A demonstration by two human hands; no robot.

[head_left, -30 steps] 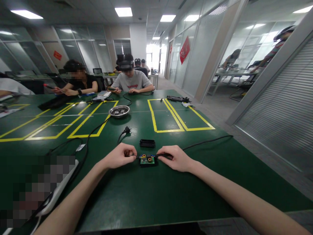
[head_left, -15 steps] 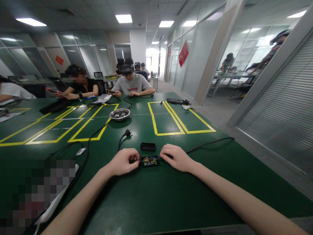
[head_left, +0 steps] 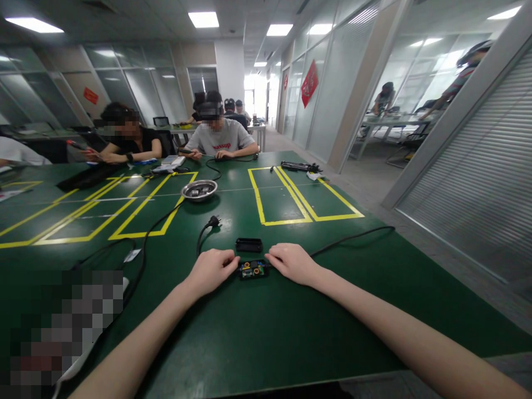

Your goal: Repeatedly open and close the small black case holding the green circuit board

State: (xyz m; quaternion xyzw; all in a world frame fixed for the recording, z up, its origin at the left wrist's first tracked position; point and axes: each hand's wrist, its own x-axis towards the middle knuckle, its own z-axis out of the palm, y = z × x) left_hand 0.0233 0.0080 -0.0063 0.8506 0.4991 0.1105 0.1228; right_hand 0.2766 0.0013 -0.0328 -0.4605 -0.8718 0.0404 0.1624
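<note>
A small green circuit board sits in a black case half (head_left: 253,270) on the green table (head_left: 266,332), between my hands. My left hand (head_left: 211,269) rests at the case's left end, fingers curled over the black cable there. My right hand (head_left: 292,262) lies at the right end, fingers pressed on the cable (head_left: 353,237) that runs off to the right. Just beyond the case lies the black lid (head_left: 249,244). A black plug (head_left: 213,222) on a cable lies farther back.
A metal bowl (head_left: 200,189) stands mid-table among yellow floor-tape rectangles (head_left: 282,202). Black cables loop at the left. A white power strip (head_left: 83,354) lies near the left front. Two people sit at the far end, another at the far left. A black tool (head_left: 299,165) lies back right.
The circuit board, held up between both hands a second ago, now sits lower inside the black case half. Both hands have closed in flat against the case's ends.
</note>
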